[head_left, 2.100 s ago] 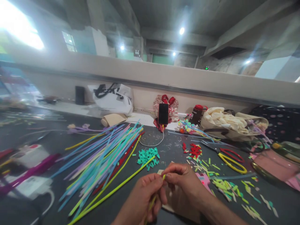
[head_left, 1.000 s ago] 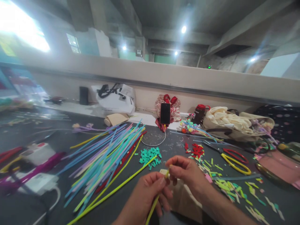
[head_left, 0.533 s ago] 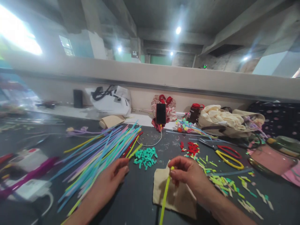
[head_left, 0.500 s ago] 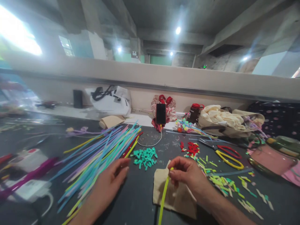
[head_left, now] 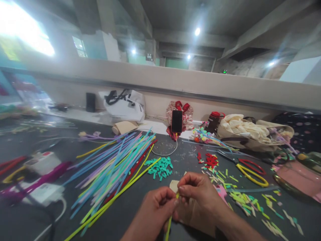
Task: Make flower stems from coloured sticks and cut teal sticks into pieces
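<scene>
A narrow yellow-green strip (head_left: 169,227) runs down from between my fingertips toward the bottom edge. My right hand (head_left: 200,190) pinches its upper end between thumb and fingers. My left hand (head_left: 156,212) is closed on the same strip just below, the two sets of fingertips almost touching. Beneath both hands lies a tan paper or cloth piece (head_left: 194,214), largely covered by them. A pink object (head_left: 221,191) pokes out beside my right wrist; its kind is hidden. Left of my hands spreads a bundle of long coloured strips (head_left: 117,167).
Short teal pieces (head_left: 160,168) and red pieces (head_left: 211,161) lie in small heaps. Scissors (head_left: 252,170) with red and yellow handles rest at right, near scattered yellow-green bits (head_left: 243,202). A phone (head_left: 177,121) stands upright on a cable. A pink-and-green container (head_left: 298,177) sits far right.
My left hand has moved right from beside the long strips and closed on the strip in my right hand. Another yellow strip now lies along the bundle's near side. The view has shifted slightly.
</scene>
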Motion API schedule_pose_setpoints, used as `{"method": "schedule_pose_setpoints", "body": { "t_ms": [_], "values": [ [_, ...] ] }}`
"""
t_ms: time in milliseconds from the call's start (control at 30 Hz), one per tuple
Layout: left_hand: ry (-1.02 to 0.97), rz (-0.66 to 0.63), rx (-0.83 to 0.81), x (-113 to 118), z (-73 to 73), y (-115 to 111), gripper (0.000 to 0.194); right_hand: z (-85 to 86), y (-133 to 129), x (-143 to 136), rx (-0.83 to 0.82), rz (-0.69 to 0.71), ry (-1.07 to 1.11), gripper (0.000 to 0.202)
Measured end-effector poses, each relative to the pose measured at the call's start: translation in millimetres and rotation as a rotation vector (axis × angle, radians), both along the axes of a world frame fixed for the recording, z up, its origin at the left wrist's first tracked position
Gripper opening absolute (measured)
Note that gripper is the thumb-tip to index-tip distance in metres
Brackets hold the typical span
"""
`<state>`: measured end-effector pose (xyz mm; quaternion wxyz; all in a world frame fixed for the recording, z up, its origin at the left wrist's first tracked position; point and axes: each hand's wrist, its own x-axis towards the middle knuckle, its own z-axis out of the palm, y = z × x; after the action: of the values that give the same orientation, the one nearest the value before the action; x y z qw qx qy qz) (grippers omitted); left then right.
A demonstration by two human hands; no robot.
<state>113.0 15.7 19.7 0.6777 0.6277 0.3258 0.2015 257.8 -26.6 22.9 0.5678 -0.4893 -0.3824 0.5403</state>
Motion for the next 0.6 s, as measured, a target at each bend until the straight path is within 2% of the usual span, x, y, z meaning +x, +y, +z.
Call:
{"method": "schedule_pose_setpoints", "body": {
  "t_ms": [100,200,333,467,600],
  "values": [
    [-0.014,0.015,-0.025,2,-3.3,0,0.023,-4.6,5,-2,0.013,-0.050,0.024,0.014],
    [-0.023,0.048,-0.133,4,-2.2,-1,0.026,-1.7,7,-3,-0.019,-0.080,-0.001,0.016],
    [-0.105,0.118,-0.243,5,0.2,-1,0.025,1.8,4,2,-0.056,-0.085,0.047,0.033],
    [-0.135,0.108,-0.270,7,-2.9,-2,0.024,-4.8,0,-3,-0.106,-0.037,0.163,0.025],
    [-0.102,0.079,-0.216,8,-5.9,-3,0.023,-8.3,-1,-15,-0.115,-0.011,0.277,0.020]
  ]
}}
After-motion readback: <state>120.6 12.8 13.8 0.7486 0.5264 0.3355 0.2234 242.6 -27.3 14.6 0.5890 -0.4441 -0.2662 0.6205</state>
